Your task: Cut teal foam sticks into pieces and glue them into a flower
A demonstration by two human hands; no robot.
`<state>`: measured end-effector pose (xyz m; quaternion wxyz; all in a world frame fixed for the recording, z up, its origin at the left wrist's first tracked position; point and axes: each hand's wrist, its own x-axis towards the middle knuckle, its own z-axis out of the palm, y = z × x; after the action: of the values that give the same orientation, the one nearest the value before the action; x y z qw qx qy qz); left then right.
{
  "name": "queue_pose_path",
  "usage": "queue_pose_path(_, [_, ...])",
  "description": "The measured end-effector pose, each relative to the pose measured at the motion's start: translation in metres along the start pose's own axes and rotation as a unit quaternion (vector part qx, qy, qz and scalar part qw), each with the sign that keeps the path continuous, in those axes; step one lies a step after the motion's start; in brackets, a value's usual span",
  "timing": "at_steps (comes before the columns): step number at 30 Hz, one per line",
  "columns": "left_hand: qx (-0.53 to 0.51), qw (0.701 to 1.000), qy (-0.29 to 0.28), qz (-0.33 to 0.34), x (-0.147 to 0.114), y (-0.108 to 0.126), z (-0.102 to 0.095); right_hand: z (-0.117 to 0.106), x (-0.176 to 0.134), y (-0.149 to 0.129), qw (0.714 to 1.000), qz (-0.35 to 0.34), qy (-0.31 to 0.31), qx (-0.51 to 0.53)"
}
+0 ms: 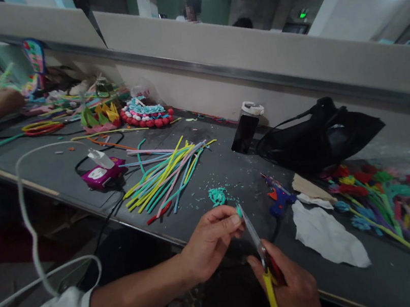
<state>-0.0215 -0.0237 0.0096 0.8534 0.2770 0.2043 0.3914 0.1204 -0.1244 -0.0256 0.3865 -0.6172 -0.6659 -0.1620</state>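
Between the thumb and fingertips of my left hand (216, 239) is a short teal piece of pipe cleaner (239, 211). My right hand (291, 281) grips scissors (270, 287) with a yellow handle, their blades pointing up and touching or close beside the teal piece. Just beyond my fingertips, a small heap of teal clippings (217, 196) lies on the dark table (200, 172), with tiny bits scattered around it. Farther left, a loose bundle of yellow, teal, pink and blue pipe cleaners (169, 174) is spread out.
A blue glue gun (278, 195), white tissue (327, 233) and fuzzy flowers (391, 192) lie at right. Behind stand a bottle (245, 129) and black bag (318, 136). A purple tissue pack (102, 173) and white cable (26, 216) are left. Another person's hands (4, 99) work at far left.
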Motion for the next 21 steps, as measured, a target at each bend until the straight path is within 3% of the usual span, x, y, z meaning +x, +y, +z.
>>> queue_pose_path(6, [0.177, 0.983, 0.041, 0.029, 0.002, -0.005, -0.003, -0.006, 0.006, 0.009, 0.987, 0.138, -0.030, 0.070])
queue_pose_path(11, [0.353, 0.931, 0.009, 0.089, 0.004, -0.014, -0.007, -0.009, 0.016, 0.008, 0.926, 0.300, -0.047, 0.223])
queue_pose_path(13, [0.406, 0.907, -0.005, 0.111, 0.004, -0.017, -0.007, -0.010, 0.019, 0.005, 0.915, 0.317, -0.038, 0.248])
queue_pose_path(16, [0.449, 0.884, -0.023, 0.130, 0.002, -0.021, -0.005, -0.012, 0.024, 0.002, 0.920, 0.314, -0.027, 0.235])
queue_pose_path(21, [0.470, 0.871, -0.034, 0.139, 0.000, -0.022, -0.002, -0.013, 0.026, 0.001, 0.933, 0.293, -0.025, 0.209])
